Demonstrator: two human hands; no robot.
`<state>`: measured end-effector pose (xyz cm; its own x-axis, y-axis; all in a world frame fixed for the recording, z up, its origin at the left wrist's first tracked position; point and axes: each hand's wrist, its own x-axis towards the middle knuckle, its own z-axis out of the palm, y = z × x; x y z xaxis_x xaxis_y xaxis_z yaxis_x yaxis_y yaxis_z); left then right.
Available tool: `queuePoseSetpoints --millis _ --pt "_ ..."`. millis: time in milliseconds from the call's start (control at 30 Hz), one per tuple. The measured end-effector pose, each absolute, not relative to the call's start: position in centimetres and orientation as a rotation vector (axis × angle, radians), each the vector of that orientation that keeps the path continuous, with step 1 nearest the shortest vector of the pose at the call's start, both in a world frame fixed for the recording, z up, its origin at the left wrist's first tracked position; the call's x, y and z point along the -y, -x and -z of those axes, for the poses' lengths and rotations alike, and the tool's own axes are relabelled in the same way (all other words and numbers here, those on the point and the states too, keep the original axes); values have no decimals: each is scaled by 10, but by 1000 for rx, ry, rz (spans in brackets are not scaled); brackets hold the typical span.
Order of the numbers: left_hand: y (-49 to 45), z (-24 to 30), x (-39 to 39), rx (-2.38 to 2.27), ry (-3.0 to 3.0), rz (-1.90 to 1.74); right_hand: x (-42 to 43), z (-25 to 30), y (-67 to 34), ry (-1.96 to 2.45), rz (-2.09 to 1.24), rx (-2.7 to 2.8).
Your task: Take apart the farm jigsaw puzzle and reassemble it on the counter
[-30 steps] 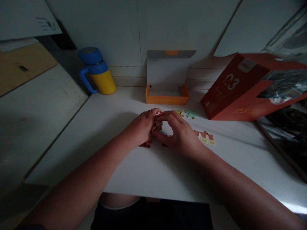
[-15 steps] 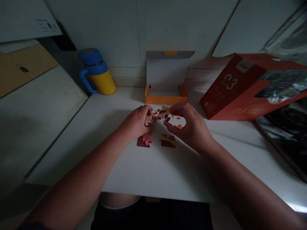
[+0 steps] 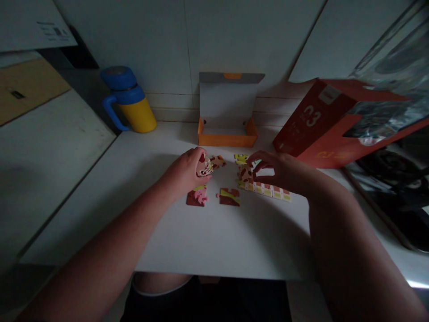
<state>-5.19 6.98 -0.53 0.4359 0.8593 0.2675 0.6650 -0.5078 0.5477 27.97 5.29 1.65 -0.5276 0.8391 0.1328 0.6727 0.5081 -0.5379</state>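
My left hand (image 3: 187,169) is closed around a small stack of jigsaw puzzle pieces (image 3: 205,166), held on edge above the table. To the right, my right hand (image 3: 273,169) pinches a brown and beige puzzle piece (image 3: 246,173) between thumb and fingers. On the table in front of my left hand lies a pink and brown piece (image 3: 197,196). Beside it is a green and brown piece (image 3: 230,197). Another brown piece (image 3: 218,161) lies just past the stack. A yellow-green piece (image 3: 240,158) and a long patterned strip (image 3: 268,189) are partly covered by my right hand.
An orange box (image 3: 228,140) stands with its lid raised at the back of the white table (image 3: 214,241). A blue and yellow jug (image 3: 139,114) is at the back left. A large red box (image 3: 311,120) occupies the right, with clear plastic on it.
My right hand has moved right, away from my left hand, with a puzzle piece in it. The long strip beneath it now shows. The view has shifted slightly.
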Motion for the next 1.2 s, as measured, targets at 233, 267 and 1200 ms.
queuePoseSetpoints --millis 233,267,1200 --pt "50 5 -69 -1342 -2374 -680 -52 -17 -287 1502 -695 2328" --pt "50 5 -68 -1357 -2383 -666 -52 -18 -284 1573 -635 2333" --pt "49 3 -69 -1411 -2433 -568 -44 -38 -288 1761 -746 2171"
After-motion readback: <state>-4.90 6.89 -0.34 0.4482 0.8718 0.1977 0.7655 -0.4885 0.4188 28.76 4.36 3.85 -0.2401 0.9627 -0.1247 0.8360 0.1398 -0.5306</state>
